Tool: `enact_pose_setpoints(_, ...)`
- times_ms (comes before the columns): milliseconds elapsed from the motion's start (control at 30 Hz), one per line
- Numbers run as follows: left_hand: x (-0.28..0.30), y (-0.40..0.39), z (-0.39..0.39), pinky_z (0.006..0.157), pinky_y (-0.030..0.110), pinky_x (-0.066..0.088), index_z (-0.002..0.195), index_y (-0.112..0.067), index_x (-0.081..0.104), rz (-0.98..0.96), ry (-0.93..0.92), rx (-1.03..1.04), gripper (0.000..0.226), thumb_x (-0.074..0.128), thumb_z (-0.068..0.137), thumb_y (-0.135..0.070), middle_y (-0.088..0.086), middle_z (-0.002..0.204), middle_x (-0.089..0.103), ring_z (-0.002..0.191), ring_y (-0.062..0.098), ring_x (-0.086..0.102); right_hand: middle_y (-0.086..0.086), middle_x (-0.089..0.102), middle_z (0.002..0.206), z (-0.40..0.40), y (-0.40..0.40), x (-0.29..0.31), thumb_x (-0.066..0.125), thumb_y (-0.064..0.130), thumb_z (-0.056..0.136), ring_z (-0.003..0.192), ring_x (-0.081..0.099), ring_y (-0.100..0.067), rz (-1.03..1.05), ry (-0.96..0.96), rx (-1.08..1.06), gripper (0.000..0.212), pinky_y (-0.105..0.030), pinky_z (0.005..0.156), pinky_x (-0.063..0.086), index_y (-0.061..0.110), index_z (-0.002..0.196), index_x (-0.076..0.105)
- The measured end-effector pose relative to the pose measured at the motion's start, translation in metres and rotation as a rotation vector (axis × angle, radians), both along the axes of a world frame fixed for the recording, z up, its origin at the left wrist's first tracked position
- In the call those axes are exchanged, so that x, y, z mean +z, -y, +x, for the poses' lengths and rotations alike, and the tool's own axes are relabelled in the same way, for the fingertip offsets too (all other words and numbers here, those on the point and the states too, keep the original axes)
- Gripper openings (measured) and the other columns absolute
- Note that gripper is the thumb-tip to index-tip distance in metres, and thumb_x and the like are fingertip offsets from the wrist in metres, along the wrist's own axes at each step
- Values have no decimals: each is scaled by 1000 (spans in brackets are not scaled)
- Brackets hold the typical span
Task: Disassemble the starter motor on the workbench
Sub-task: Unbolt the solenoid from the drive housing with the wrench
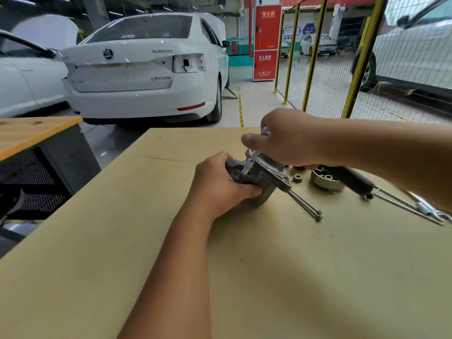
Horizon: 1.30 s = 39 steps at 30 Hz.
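Note:
The grey starter motor housing [263,178] lies on the tan workbench [293,265] near its far edge. My left hand [221,184] grips the housing from the left side. Above it, my right hand [286,138] holds a slim silvery tool [250,161] whose tip points down into the top of the housing. The tool's upper end sticks out past my fingers. Two long through bolts [307,206] lie just right of the housing. A small brass gear [297,178] and a round metal part [325,181] sit behind them.
A black cylindrical body [352,181] lies to the right under my right forearm, with a long thin rod [408,209] and a wrench [433,211] near the right edge. A second orange-topped bench [31,135] stands at left. White cars and a yellow mesh fence lie beyond.

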<state>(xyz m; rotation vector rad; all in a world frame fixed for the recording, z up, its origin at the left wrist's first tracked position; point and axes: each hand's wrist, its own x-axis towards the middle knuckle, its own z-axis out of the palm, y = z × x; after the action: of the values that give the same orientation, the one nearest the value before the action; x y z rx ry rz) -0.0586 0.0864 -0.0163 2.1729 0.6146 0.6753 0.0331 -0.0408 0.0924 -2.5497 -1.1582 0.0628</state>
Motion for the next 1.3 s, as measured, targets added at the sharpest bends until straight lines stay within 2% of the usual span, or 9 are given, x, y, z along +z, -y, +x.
enact_pose_setpoints(200, 0, -3, -1, 52, 11, 41, 78, -27, 64, -16, 44, -7, 44, 98, 51, -36, -25, 74, 69, 67, -7, 62, -3, 57, 76, 15, 1, -8, 51, 63, 95, 67, 54, -16, 51, 214, 167, 46, -29, 52, 32, 19, 80, 53)
enact_pose_setpoints(367, 5, -8, -9, 89, 53, 60, 96, -14, 73, -168, 27, -184, 55, 98, 48, -23, 3, 89, 79, 90, 28, 75, 16, 37, 56, 16, 14, -14, 51, 51, 96, 46, 37, 1, 264, 450, 566, 33, -23, 47, 23, 21, 84, 44)
enact_pose_setpoints(467, 4, -6, -9, 90, 49, 60, 101, -12, 68, -172, 24, -220, 61, 95, 49, -25, 7, 93, 78, 92, 30, 75, 16, 39, 58, 13, 18, -13, 48, 53, 96, 48, 39, 0, 246, 452, 532, 34, -23, 46, 24, 21, 86, 46)
enact_pose_setpoints(567, 3, -5, -8, 72, 34, 54, 90, -20, 64, -158, 20, -217, 51, 95, 50, -28, -1, 81, 75, 74, 14, 69, 8, 54, 67, 6, 20, -10, 48, 61, 96, 54, 49, -6, 133, 210, 323, 41, -24, 48, 31, 22, 85, 53)
enact_pose_setpoints(700, 1, -5, -9, 69, 31, 49, 80, -27, 62, -166, 29, -221, 45, 95, 50, -28, -7, 74, 71, 68, 12, 63, -3, 45, 59, -2, 26, -2, 53, 63, 95, 40, 35, -12, 282, -776, -9, 50, -21, 40, 31, 13, 96, 55)
enact_pose_setpoints(767, 3, -1, -9, 73, 34, 55, 87, -29, 66, -147, 56, -220, 44, 95, 53, -31, -6, 81, 75, 73, 13, 68, -5, 46, 58, 0, 30, 0, 58, 53, 98, 41, 36, -12, 367, -858, -24, 42, -22, 40, 31, 11, 92, 53)
enact_pose_setpoints(933, 15, 11, -11, 90, 30, 56, 117, -14, 75, -112, 294, -354, 28, 68, 97, -32, 3, 110, 76, 105, 19, 71, -9, 57, 63, 0, 39, 2, 69, 42, 92, 49, 53, -16, 397, -733, 91, 43, -26, 46, 45, -1, 90, 71)
enact_pose_setpoints(1133, 21, 17, -13, 85, 12, 51, 113, -21, 78, -16, 322, -375, 21, 59, 105, -14, -4, 107, 78, 102, 7, 69, 0, 68, 70, -3, 36, 11, 59, 40, 98, 50, 63, -8, 217, -15, 328, 30, -12, 38, 41, 13, 97, 70)
enact_pose_setpoints(1300, 18, 15, -11, 77, 28, 59, 103, -6, 80, 8, 398, -292, 15, 67, 101, -14, 7, 88, 77, 86, 23, 70, -12, 74, 77, 1, 41, 4, 83, 23, 82, 59, 74, -23, 358, -393, 227, 43, -36, 52, 62, 19, 117, 57)
